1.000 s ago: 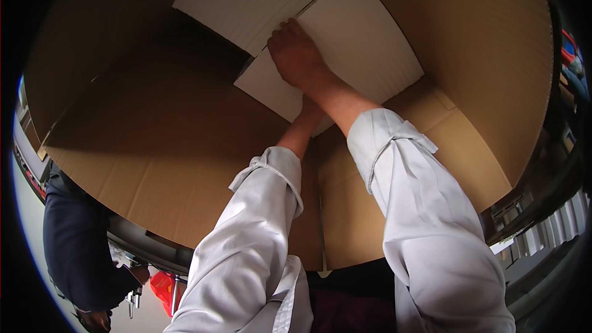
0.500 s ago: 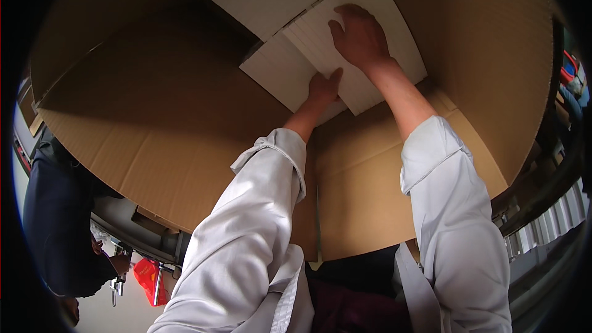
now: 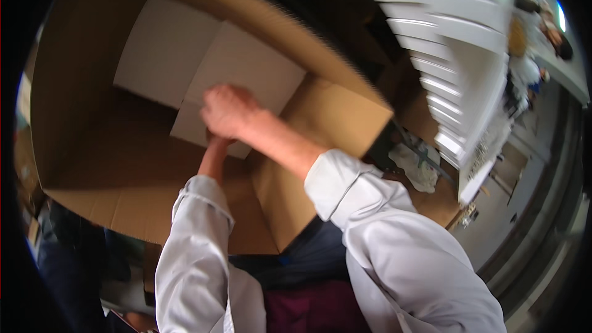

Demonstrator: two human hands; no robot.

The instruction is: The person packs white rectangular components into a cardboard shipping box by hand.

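A large open brown cardboard box (image 3: 117,203) stands before me. Flat white boxes lie inside it: one at the far left (image 3: 163,49) and another beside it (image 3: 253,65). Over the near end of the second one is my right hand (image 3: 229,111), its fingers curled and somewhat blurred. Whether it touches the white box or holds something, I cannot make out. My left hand (image 3: 220,140) is just below it, near the same white box, with its fingers hidden behind the right hand.
To the right of the carton rises a tall stack of white boxes (image 3: 441,80), smeared by motion. A whitish plastic bag (image 3: 416,163) lies near its foot. Someone in dark clothing (image 3: 71,259) is at the lower left. Other people (image 3: 546,31) show at the far right.
My view has swung to the right, bringing the white stack into sight. The right hand has come down beside the left, overlapping it, and its spread fingers have curled.
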